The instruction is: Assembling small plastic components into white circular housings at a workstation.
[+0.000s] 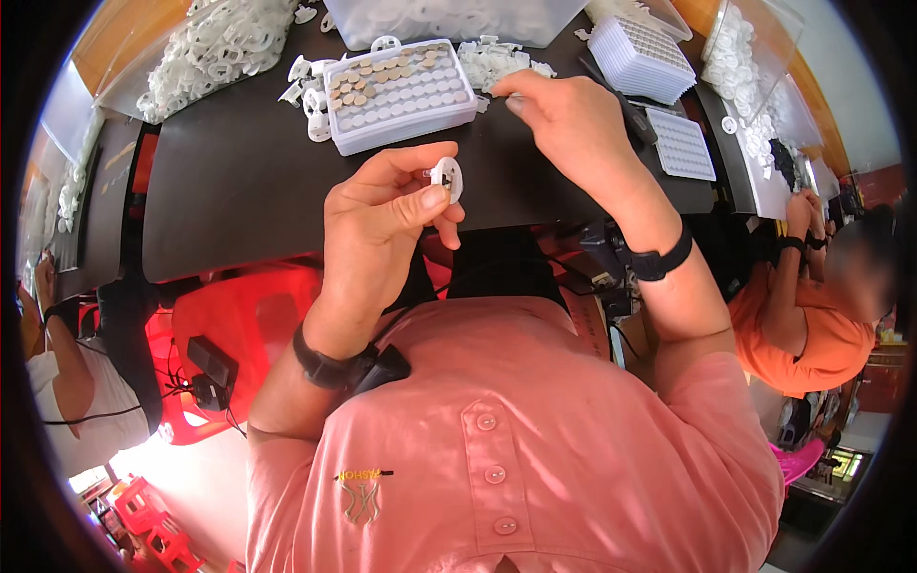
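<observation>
Between the thumb and fingers of my left hand (382,205) is a small round white plastic part (446,179), held upright above the table's near edge. My right hand (578,119) reaches over the table to a pile of small white plastic clips (497,65). Its thumb and index finger come close together at the pile's near edge, and I cannot make out what is between them. Left of that pile stands a clear plastic tray (406,136) with rows of round white pieces and several loose coin-like metal discs (358,88) on top.
More white parts (310,100) lie left of the tray. A large heap of white parts (224,57) and a translucent bin (458,21) are behind. Stacked trays (642,59) and a single flat tray (680,143) stand right. Co-workers sit on both sides, one in an orange shirt (793,329).
</observation>
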`<state>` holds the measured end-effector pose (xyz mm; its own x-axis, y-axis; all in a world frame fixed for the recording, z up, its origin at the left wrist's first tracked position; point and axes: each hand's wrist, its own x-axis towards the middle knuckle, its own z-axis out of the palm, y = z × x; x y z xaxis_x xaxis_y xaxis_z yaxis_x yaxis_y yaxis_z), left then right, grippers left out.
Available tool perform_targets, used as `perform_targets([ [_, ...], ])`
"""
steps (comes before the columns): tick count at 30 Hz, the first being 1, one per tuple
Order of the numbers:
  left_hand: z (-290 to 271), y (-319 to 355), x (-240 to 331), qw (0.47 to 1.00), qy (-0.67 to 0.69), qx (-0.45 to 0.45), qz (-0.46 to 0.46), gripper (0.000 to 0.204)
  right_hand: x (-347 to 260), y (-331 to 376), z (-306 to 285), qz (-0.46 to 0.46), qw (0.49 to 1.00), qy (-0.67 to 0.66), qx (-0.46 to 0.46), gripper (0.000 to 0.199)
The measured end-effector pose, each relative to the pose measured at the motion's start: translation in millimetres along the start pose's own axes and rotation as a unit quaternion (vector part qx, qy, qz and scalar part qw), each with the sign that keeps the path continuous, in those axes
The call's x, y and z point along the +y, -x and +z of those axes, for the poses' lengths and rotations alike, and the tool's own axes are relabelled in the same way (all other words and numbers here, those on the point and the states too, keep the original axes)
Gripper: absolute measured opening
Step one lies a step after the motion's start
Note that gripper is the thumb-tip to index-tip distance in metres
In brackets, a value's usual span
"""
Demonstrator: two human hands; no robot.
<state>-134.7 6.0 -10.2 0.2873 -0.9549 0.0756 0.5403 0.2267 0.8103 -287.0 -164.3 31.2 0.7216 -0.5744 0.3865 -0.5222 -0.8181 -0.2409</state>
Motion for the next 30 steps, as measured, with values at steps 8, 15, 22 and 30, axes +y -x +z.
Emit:
perform_targets([
  [8, -5, 1, 1, 1.000, 0.020, -0.018, -0.003, 0.035, 2, 25, -7, -0.020, 0.995, 0.039, -0.088, 0.018],
  [15, -4, -1, 0, 1.000, -0.003, -0.019, -0.009, 0.037, 18, 33, -10, 0.042, 0.994, -0.098, 0.023, 0.013],
  [22, -2, -1, 0, 1.000, 0.006, -0.018, 0.008, 0.034, 18, 40, -3, -0.053, 0.998, -0.024, 0.036, 0.014],
  [30, -7, -2, -2, 0.999, 0.007, -0.033, 0.004, 0.034, 21, 58, 6, -0.083, 0.994, -0.018, 0.073, 0.011],
])
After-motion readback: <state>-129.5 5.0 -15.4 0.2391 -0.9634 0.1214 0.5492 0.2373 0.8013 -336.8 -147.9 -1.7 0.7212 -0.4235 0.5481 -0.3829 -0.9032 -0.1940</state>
